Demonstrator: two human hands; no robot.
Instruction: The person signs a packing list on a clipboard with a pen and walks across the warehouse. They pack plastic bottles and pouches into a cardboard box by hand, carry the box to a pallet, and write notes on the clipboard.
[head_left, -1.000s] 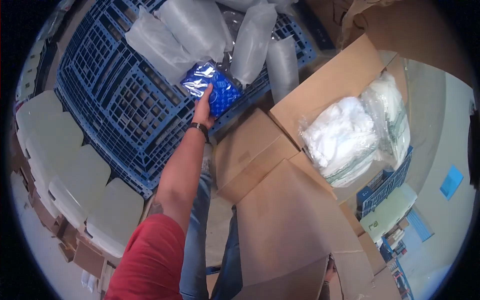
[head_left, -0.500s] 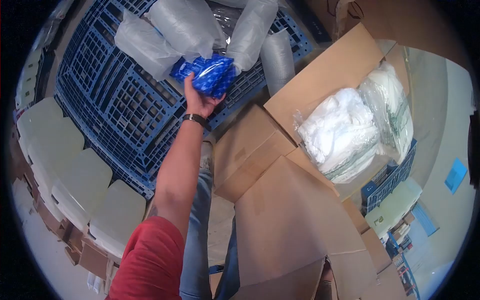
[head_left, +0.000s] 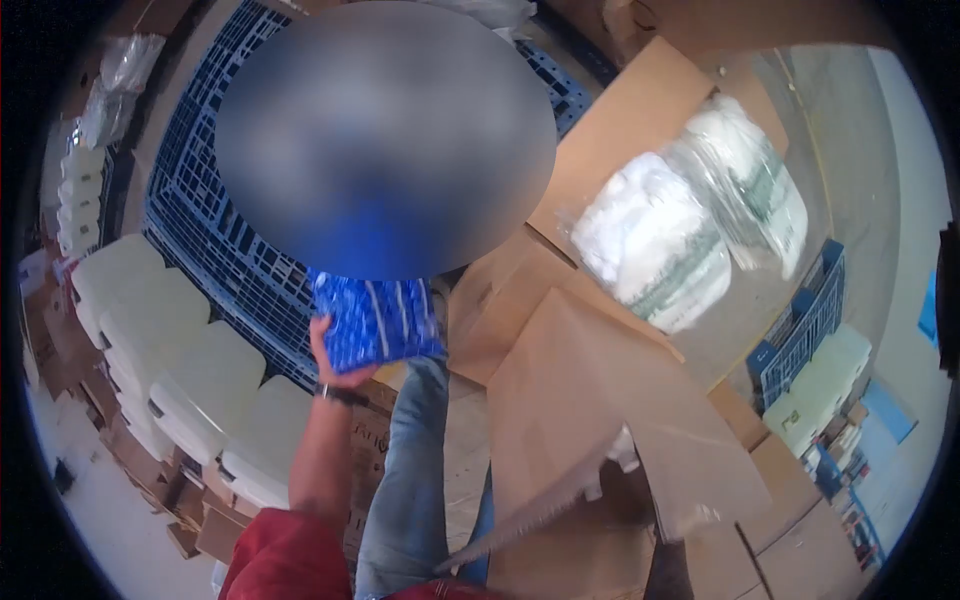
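My left hand (head_left: 340, 368) holds a shiny blue plastic-wrapped package (head_left: 372, 322), with the thumb along its left side and the other fingers hidden beneath it. The upper part of the package runs into a large blurred oval that hides what lies behind. Below the hand, my red-sleeved arm reaches up from the lower left. My right hand cannot be seen; a dark shape by the opening of a large cardboard box (head_left: 590, 385) is too unclear to name.
A blue plastic pallet (head_left: 190, 180) lies behind the blurred area. Clear bags of white material (head_left: 655, 240) rest in an open carton at the right. Pale, rounded containers (head_left: 215, 390) stand at the left. More cardboard boxes (head_left: 790, 505) are at the lower right.
My left hand has brought the blue package down and closer, away from the inflated clear bags. The large box's flap has shifted, showing more of its opening. A blurred oval now covers the upper middle.
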